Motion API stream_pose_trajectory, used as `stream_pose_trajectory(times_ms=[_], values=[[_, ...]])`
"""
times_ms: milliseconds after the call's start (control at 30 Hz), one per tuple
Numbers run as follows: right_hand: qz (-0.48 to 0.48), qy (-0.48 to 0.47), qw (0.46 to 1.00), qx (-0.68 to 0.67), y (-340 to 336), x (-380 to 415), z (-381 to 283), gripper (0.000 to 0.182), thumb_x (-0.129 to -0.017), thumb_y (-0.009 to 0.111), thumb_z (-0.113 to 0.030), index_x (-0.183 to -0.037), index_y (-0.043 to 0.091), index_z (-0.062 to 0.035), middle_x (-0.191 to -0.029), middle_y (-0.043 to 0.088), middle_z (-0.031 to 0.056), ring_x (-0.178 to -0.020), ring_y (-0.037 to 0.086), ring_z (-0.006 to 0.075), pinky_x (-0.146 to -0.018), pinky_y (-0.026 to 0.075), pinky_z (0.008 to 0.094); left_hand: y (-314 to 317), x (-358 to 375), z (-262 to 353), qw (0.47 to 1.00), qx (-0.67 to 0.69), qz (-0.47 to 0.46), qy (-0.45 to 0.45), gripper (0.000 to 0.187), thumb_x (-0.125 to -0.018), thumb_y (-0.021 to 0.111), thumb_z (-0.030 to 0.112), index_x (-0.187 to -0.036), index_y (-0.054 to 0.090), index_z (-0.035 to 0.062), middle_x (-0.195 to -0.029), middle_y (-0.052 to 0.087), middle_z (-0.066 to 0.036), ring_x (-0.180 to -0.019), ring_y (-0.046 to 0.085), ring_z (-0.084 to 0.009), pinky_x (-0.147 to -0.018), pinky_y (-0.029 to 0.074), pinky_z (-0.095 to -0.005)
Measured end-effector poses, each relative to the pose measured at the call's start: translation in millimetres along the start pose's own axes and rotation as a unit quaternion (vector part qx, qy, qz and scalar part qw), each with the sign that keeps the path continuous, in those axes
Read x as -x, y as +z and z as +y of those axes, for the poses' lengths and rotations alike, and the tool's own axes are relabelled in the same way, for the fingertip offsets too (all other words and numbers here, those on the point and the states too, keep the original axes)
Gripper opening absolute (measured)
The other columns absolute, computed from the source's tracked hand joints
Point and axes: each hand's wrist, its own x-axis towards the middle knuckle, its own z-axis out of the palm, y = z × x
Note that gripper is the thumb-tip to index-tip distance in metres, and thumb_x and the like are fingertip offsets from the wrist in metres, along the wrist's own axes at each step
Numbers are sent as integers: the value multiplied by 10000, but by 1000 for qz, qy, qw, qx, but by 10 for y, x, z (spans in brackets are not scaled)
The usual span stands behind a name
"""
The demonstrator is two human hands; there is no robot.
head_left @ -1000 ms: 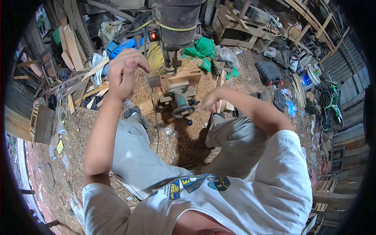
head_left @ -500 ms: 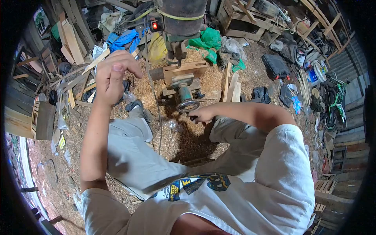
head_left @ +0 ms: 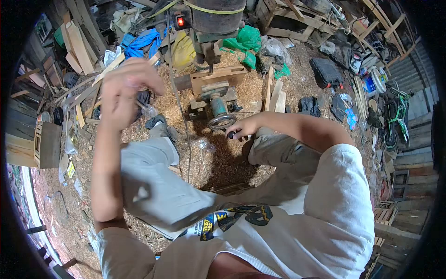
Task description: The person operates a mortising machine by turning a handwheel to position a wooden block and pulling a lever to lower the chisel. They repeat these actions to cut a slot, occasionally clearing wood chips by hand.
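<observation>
My right hand (head_left: 242, 128) grips a round black knob (head_left: 231, 135) at the right side of a metal handwheel (head_left: 222, 122). The handwheel sits on the front of a green vise-like clamp (head_left: 217, 106). Behind the clamp lies a wooden block (head_left: 218, 80) with a slot cut in its top, under the spindle (head_left: 211, 63) of a dark drilling machine (head_left: 217, 18). My left hand (head_left: 127, 90) is raised in the air left of the machine. Its fingers look bent but are smeared by motion, and I see no object in it.
A red-lit switch (head_left: 180, 21) is on the machine, and a cable (head_left: 179, 100) hangs in front. Wood shavings cover the ground between my legs. Wooden strips (head_left: 275, 95) and a black case (head_left: 326, 72) lie to the right, with blue plastic (head_left: 141, 44) at the left back.
My left hand has moved slightly left and is blurred. My right hand stays at the handwheel, its grip on the knob slightly turned. The whole view has shifted a little.
</observation>
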Motion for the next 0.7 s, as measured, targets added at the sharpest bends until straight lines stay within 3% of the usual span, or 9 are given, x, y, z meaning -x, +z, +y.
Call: stream_pose_trajectory(times_ms=[67, 133, 233, 300, 367, 433, 567, 633, 700], values=[[79, -40, 996, 31, 69, -97, 237, 531, -1121, 561, -452, -1576, 502, -185, -1561, 577, 159, -1373, 590, 363, -1137, 473, 488, -139, 120, -22, 1000, -3, 14, -20, 725, -1163, 325, 450, -723, 697, 9, -744, 704, -110, -736, 670, -279, -789, 505, -412], [88, -29, 996, 10, 96, -51, -21, 525, -1120, 564, -447, -1569, 516, -180, -1548, 588, 160, -1369, 592, 370, -1133, 473, 494, -247, 221, -39, 996, 2, 34, -79, 786, -1167, 280, 489, -717, 700, 1, -745, 712, -118, -731, 674, -269, -793, 511, -411], [122, -54, 991, -16, 227, -205, -256, 506, -1119, 570, -427, -1553, 549, -167, -1491, 631, 178, -1347, 608, 374, -1116, 482, 501, -194, 178, -1, 995, -14, 37, -94, 807, -1169, 254, 492, -715, 700, -3, -748, 713, -131, -734, 676, -273, -785, 514, -412], [167, -59, 984, 30, 181, -210, -318, 309, -1109, 627, -296, -1363, 640, -119, -1022, 733, 79, -895, 674, 211, -820, 542, 412, -172, 90, 14, 997, -41, 14, -61, 780, -1162, 292, 490, -723, 705, -5, -751, 714, -129, -738, 675, -271, -765, 511, -409], [148, -71, 985, 55, 55, -304, -212, 319, -1103, 640, -294, -1364, 637, -111, -1019, 734, 77, -884, 671, 197, -800, 541, 408, -140, 59, 13, 998, -27, -48, -41, 747, -1150, 340, 490, -733, 708, -10, -758, 717, -129, -741, 672, -270, -753, 507, -409], [22, -23, 998, -49, -26, -348, -133, 328, -1102, 641, -303, -1367, 639, -108, -1045, 741, 64, -908, 671, 188, -816, 541, 397, -189, 106, -4, 998, -17, -34, -50, 722, -1137, 379, 490, -739, 706, -16, -766, 720, -134, -745, 670, -273, -759, 503, -405], [72, -21, 996, -47, 54, -205, -209, 377, -1118, 606, -347, -1424, 619, -128, -1210, 714, 101, -1089, 654, 228, -950, 518, 419, -389, 233, 3, 996, -46, 5, -79, 812, -1148, 305, 539, -728, 707, -27, -759, 719, -146, -753, 670, -281, -772, 503, -394], [18, 15, 997, -78, 22, -293, -202, 414, -1120, 593, -375, -1445, 600, -119, -1295, 693, 131, -1161, 646, 260, -993, 504, 431, -464, 306, -7, 993, -46, 30, -109, 866, -1150, 252, 569, -723, 711, -30, -761, 723, -144, -765, 673, -282, -779, 506, -398], [97, -17, 995, -31, 146, -370, -257, 446, -1114, 595, -396, -1453, 591, -107, -1344, 686, 152, -1205, 652, 300, -1015, 505, 441, -445, 282, 0, 991, -39, 32, -122, 885, -1148, 236, 580, -723, 713, -30, -766, 726, -143, -769, 678, -279, -783, 509, -403]])
